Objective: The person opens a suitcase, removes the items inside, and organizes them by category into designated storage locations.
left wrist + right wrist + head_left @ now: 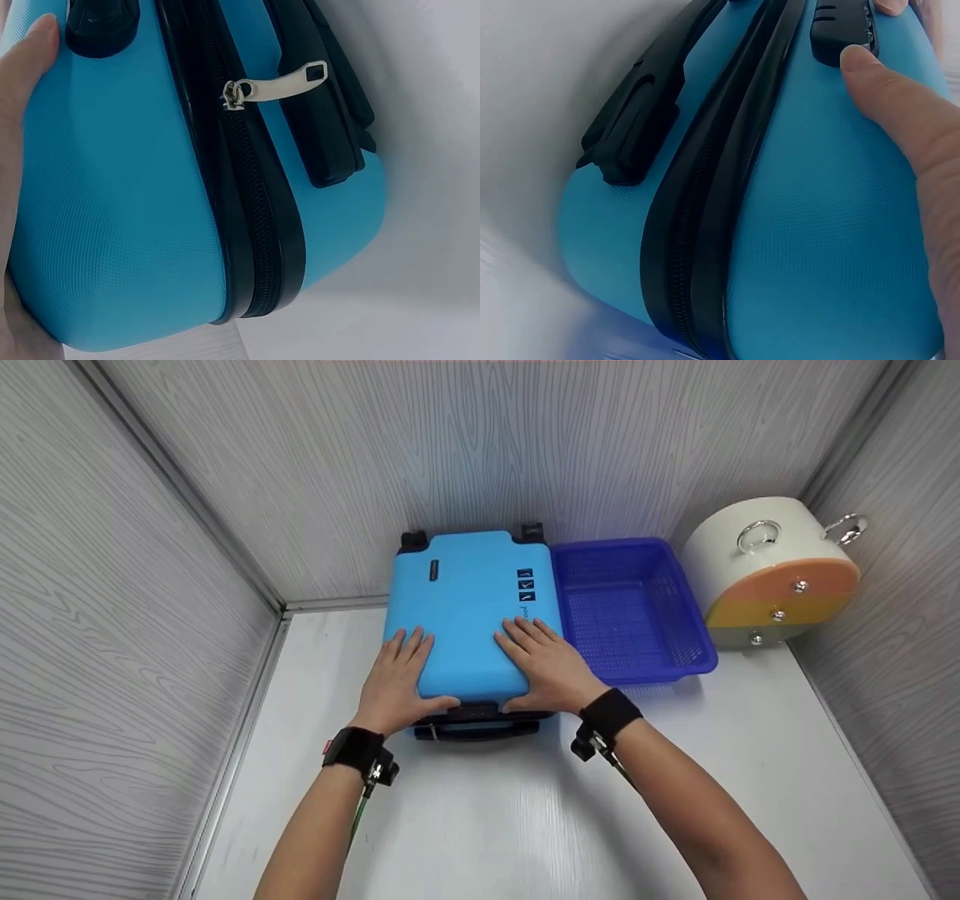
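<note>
Right now, my right hand (555, 667) part-hides the blue suitcase's (472, 592) lettering (525, 613); it's lying flat beside the plastic basket (692, 615), my left hand (391, 686) spread wide too, thumbs (439, 703) at its front edge.

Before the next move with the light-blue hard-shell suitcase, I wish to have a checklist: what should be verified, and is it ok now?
1. Suitcase flat on the smooth white table: ok.
2. Left hand and right hand both resting on it: ok.
3. Black zip with silver metal pull closed all round: cannot tell; far sides are hidden.
4. Black rectangular plastic lock released: cannot tell from these views.
5. Black plastic carry handle free of both hands: ok.
6. Free space right of suitcase: not ok; a dark-blue plastic basket stands beside it.
</note>
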`<action>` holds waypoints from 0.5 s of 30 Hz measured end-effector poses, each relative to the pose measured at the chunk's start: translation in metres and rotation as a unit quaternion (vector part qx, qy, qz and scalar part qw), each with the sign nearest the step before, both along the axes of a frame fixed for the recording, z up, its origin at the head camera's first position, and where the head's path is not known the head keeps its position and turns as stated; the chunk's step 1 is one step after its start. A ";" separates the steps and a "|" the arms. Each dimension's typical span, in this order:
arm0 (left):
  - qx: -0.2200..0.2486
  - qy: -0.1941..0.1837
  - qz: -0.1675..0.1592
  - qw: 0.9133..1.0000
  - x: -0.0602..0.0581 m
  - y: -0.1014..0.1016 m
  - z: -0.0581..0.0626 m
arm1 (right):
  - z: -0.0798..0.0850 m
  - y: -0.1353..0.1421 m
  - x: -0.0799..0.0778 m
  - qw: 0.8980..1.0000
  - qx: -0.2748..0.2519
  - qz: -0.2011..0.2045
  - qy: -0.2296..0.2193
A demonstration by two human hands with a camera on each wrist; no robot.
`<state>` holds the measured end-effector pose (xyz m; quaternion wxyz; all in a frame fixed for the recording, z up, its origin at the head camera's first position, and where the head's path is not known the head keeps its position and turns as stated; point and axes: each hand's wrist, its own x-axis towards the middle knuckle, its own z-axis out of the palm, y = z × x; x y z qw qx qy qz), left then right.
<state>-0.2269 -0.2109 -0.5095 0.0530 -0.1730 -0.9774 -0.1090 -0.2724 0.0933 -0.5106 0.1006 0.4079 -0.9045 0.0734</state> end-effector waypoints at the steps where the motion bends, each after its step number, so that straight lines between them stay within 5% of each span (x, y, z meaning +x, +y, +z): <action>1: -0.001 0.008 0.004 1.000 0.002 0.001 -0.001 | 0.000 0.000 0.000 1.000 0.001 -0.002 0.002; 5: 0.011 0.049 0.019 0.999 0.013 0.005 -0.012 | -0.001 0.000 0.001 1.000 -0.002 -0.008 0.011; 9: 0.061 0.123 0.028 0.990 0.032 0.009 -0.035 | -0.002 0.001 0.001 1.000 -0.012 -0.013 0.011; 12: 0.130 0.178 0.054 0.974 0.047 0.011 -0.061 | -0.003 0.001 0.001 1.000 -0.019 -0.010 0.004; 15: 0.221 0.211 0.118 0.945 0.063 0.013 -0.085 | -0.004 0.000 0.001 1.000 -0.017 -0.007 -0.003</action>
